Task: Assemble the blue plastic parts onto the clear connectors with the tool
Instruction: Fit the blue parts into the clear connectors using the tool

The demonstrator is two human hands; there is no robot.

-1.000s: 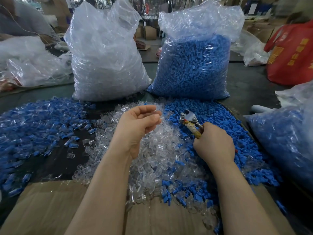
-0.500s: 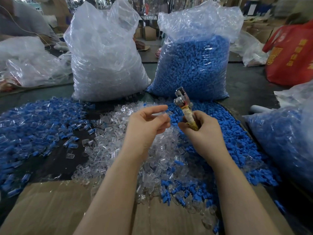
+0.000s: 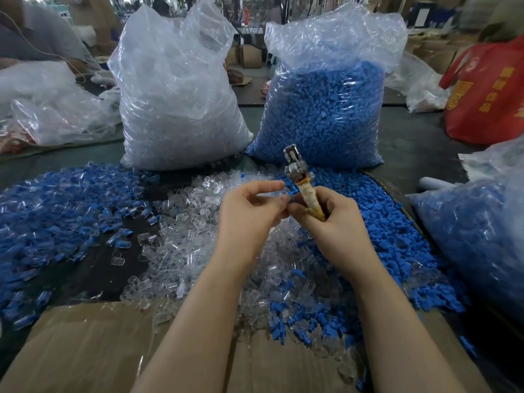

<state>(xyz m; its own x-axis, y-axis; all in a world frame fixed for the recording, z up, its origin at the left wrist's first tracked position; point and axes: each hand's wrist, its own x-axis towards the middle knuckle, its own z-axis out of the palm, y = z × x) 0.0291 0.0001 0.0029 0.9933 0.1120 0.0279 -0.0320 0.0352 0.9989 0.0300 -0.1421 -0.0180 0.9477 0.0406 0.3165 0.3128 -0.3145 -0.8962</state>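
Blue plastic part (image 3: 292,198) sits pinched between the fingertips of both hands, above the clear connectors (image 3: 181,239) heaped on the bench (image 3: 411,148). The left hand (image 3: 249,211) pinches it; the right hand (image 3: 334,222) also grips the tool (image 3: 300,182), head upright. Such a small part could slip into the heap, or the crowded right hand could lose the tool.

red bag (image 3: 490,89) cut off, background blurred
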